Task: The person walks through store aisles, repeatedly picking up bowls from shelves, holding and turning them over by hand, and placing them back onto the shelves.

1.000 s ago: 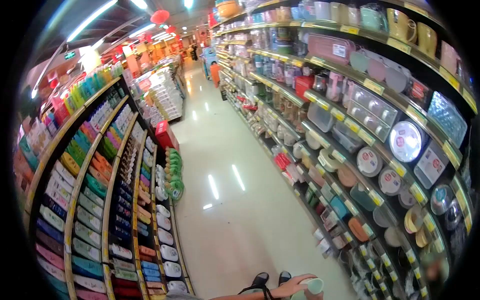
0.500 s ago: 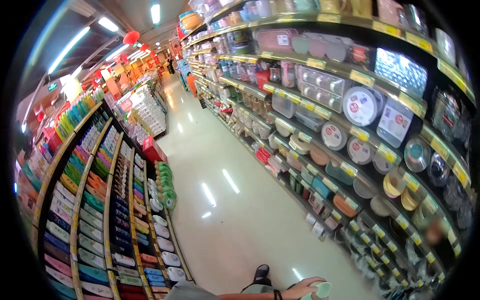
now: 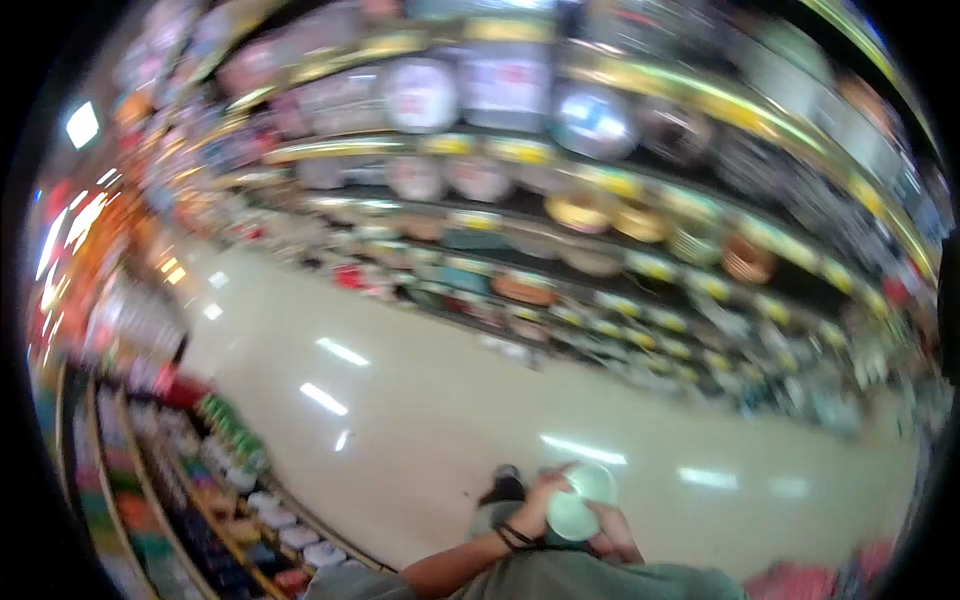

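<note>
Low in the view, both hands are together in front of my body around two pale green cups, blurred by motion. The farther cup partly overlaps the nearer cup, and both show their round openings. My left hand, with a dark band at the wrist, is closed on the cups from the left side. From the right, my right hand is closed against the nearer cup, its fingers partly hidden.
Tall shelves of plastic boxes, bowls and basins with yellow price tags curve across the aisle ahead. At lower left stands another shelf of packaged bottles. The pale shiny floor lies between them. My dark shoe shows beyond the hands.
The view has swung right toward the shelves of boxes and bowls. My left hand and a pale green cup now show more fully, and my right hand and a second cup have come into view.
</note>
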{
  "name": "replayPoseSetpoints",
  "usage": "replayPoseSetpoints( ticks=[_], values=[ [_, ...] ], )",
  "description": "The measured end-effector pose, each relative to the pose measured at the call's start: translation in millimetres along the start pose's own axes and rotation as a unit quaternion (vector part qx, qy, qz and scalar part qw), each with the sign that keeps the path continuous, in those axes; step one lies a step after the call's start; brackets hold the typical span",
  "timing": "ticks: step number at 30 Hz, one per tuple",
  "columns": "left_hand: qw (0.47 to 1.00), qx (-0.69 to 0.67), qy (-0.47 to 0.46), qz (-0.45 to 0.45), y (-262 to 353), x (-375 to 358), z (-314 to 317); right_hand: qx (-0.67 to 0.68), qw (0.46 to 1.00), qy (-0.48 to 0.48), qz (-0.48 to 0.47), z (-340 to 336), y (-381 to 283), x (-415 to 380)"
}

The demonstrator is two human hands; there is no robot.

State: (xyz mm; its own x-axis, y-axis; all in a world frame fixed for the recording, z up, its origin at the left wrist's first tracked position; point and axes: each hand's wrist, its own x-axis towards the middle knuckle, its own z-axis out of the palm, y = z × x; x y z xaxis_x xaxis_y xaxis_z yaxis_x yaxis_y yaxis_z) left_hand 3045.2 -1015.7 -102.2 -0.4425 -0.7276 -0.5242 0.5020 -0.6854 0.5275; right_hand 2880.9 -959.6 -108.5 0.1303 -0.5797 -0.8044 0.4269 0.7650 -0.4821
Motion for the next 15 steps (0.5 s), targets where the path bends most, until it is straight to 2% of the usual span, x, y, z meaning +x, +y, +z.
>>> replayPoseSetpoints(
  ticks=[1, 2, 4, 10, 13, 14, 15],
  values=[
    [1.0, -0.004, -0.027, 0.001, 0.5, 5.6, 5.1, 0.049, 0.999, 0.019, 0.0, 8.7, -12.9, -18.4],
    [0.999, 0.036, -0.01, -0.009, 3.7, 4.5, 20.8, 0.219, 0.975, -0.024, -0.027, -10.5, 12.0, 0.8],
    [0.998, 0.064, -0.015, -0.022, 0.8, 5.8, 46.3, 0.221, 0.973, -0.027, -0.068, -26.2, 8.0, -10.8],
    [0.993, 0.077, -0.044, -0.084, 7.9, 30.3, 80.7, 0.291, 0.954, -0.01, -0.073, -34.3, -20.6, -32.7],
    [0.996, -0.001, -0.018, -0.092, 10.7, 51.5, 96.2, 0.311, 0.944, 0.02, -0.111, -34.4, -41.2, -39.2],
    [0.989, -0.012, -0.008, -0.145, 12.3, 61.8, 93.5, 0.308, 0.943, 0.031, -0.125, -34.3, -52.4, -37.9],
    [0.993, 0.011, -0.003, -0.115, 13.3, 74.5, 94.0, 0.286, 0.946, 0.05, -0.146, -35.9, -64.1, -29.4]
  ],
)
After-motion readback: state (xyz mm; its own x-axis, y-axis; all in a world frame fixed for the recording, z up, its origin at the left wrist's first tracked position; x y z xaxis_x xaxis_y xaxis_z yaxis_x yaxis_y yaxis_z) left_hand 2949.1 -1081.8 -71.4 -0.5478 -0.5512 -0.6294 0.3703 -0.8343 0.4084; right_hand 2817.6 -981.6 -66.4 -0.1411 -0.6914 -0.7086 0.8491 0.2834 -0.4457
